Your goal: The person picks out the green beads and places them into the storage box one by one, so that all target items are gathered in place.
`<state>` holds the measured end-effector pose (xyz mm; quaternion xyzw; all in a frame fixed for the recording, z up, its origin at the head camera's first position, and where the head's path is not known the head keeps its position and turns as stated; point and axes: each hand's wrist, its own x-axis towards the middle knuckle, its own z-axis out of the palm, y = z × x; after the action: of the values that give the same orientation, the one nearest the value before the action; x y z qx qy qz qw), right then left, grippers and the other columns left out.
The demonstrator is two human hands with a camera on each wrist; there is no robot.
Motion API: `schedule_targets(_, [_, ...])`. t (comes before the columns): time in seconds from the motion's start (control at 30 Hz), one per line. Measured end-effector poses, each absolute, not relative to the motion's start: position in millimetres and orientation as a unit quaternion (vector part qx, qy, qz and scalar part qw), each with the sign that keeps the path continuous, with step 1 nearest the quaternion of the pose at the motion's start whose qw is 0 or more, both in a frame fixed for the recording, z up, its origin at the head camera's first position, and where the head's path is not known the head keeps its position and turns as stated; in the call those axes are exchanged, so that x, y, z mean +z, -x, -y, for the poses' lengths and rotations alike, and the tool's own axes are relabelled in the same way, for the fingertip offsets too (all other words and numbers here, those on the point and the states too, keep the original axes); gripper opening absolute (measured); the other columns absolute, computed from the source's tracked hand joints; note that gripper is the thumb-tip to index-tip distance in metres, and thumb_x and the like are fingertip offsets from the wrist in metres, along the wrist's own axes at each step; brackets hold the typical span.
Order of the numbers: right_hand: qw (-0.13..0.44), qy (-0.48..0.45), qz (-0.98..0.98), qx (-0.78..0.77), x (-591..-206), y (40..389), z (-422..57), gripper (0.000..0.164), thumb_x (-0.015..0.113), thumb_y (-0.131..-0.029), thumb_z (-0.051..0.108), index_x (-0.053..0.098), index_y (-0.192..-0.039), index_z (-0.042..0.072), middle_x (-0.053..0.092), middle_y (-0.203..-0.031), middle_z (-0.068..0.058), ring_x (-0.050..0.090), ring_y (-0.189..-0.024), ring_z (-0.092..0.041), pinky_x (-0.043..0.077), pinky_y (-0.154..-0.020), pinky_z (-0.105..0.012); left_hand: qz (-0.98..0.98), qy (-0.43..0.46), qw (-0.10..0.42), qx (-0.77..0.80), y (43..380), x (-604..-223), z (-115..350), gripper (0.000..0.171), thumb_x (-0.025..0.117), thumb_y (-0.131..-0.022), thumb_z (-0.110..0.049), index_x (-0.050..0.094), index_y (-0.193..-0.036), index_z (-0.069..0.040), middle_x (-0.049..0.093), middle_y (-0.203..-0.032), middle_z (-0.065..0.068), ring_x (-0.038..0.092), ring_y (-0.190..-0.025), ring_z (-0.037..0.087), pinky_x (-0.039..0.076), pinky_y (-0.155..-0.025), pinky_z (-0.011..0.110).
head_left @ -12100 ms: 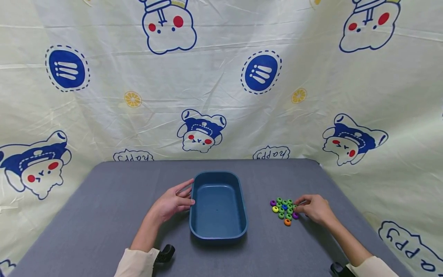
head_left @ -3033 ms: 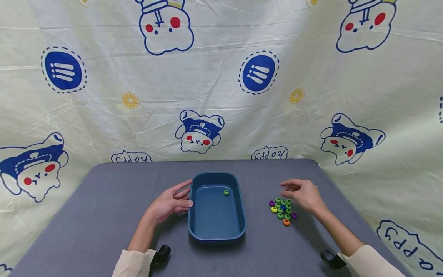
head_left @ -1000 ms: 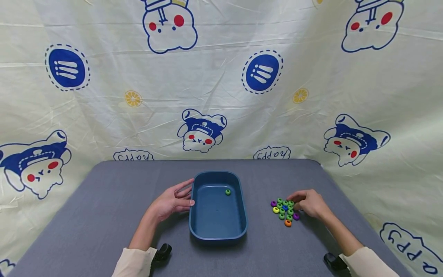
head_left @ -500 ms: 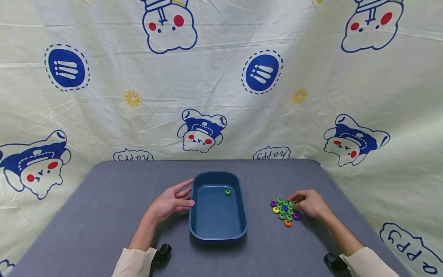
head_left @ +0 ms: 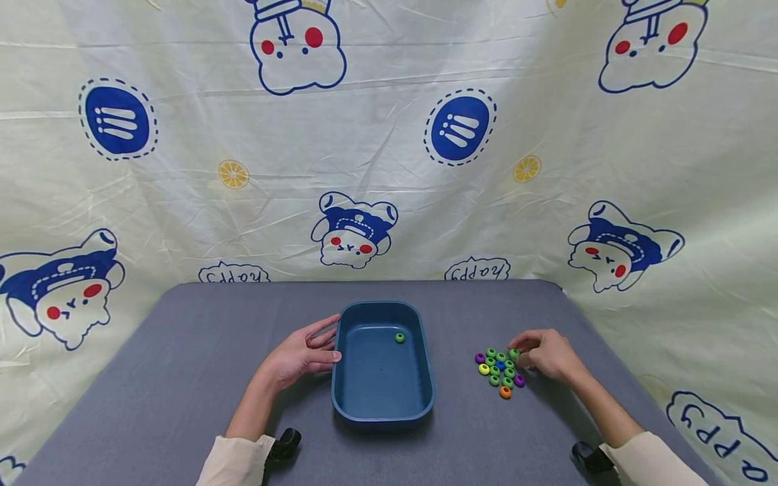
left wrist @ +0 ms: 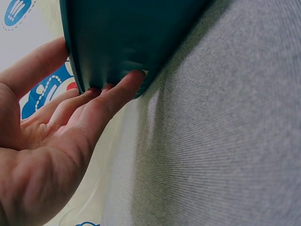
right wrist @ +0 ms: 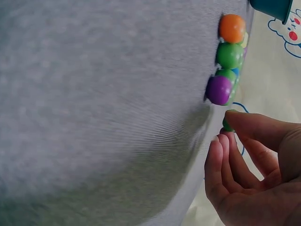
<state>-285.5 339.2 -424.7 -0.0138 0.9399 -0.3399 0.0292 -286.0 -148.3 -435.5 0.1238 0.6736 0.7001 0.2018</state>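
Note:
My left hand (head_left: 298, 354) holds the left side of a blue rectangular plastic box (head_left: 383, 405), thumb over the rim and fingers along the outer wall (left wrist: 136, 28). Inside the box, towards the back, lies one green bead (head_left: 399, 338). To the right, my right hand (head_left: 550, 356) pinches another green bead (head_left: 514, 354) between thumb and fingertips, just at the edge of a bead cluster. In the right wrist view this pinched bead (right wrist: 227, 123) is partly hidden by the thumb. The cluster has several green beads (head_left: 494, 381), a blue bead (head_left: 501, 366) and a yellow bead (head_left: 483, 369).
Two purple beads and an orange bead (head_left: 505, 392) sit at the cluster's edges. Everything rests on a grey cloth-covered table (head_left: 182, 378). A pale curtain (head_left: 389, 135) with cartoon prints hangs behind and beside it.
A green bead has come to lie in the box since the first frame. In the last half second my right hand has drawn slightly up and right with a green bead. The left hand stays put.

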Motion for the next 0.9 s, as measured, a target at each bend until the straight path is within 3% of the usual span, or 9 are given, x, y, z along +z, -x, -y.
schedule_targets(0.43, [0.015,0.061,-0.947,-0.315,-405.2,288.7,-318.9,0.023,0.077,-0.083,0.011,0.076,-0.106,0.008,0.075,-0.1,-0.006,0.066,-0.091,-0.018,0.052,-0.072,-0.032,-0.673,-0.121,0.2,0.702,285.0,-434.3,148.4,0.078,0.067,-0.095,0.0,0.028,-0.161,-0.013,0.032,-0.163,0.019,0.044,-0.143,0.043,0.057,-0.098,0.044])
schedule_targets(0.9, [-0.008,0.108,-0.939,-0.326,-389.1,297.4,-273.3,0.018,0.076,-0.086,0.012,0.077,-0.104,0.01,0.076,-0.096,-0.002,0.068,-0.088,-0.016,0.057,-0.074,-0.036,-0.673,-0.12,0.199,0.702,285.2,-434.2,148.3,0.079,0.068,-0.094,0.0,0.028,-0.161,-0.013,0.032,-0.163,0.02,0.044,-0.142,0.043,0.057,-0.097,0.044])
